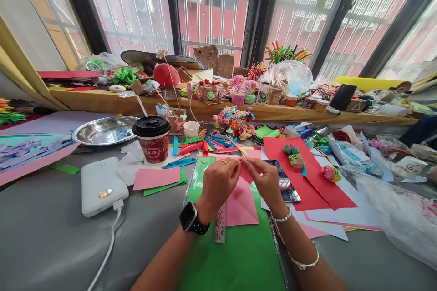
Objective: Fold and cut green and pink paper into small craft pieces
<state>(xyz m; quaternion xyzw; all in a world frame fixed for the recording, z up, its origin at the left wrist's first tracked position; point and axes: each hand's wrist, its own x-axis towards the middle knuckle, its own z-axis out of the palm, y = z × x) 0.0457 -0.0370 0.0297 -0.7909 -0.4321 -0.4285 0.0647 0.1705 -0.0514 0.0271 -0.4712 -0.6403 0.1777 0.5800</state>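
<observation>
My left hand [221,179], with a smartwatch on the wrist, and my right hand [264,177], with a beaded bracelet, meet above the green mat. Thumbs and forefingers of both are pinched at a small piece of red paper [245,173], mostly hidden by the fingers. Below them a pink paper square [244,209] lies on the green mat [235,266]. A clear printed ruler [220,227] rests beside the square, its upper end behind my left hand. Partly covered by my right arm, a dark phone [288,186] lies to the right.
Left stand a lidded drink cup [154,145], a metal tray [102,132] and a corded white power bank [102,186]. Folded paper strips [194,145] lie ahead. Right are red sheets [303,191] with paper flowers [331,173] and plastic bags [396,209]. Crafts crowd the ledge [133,105].
</observation>
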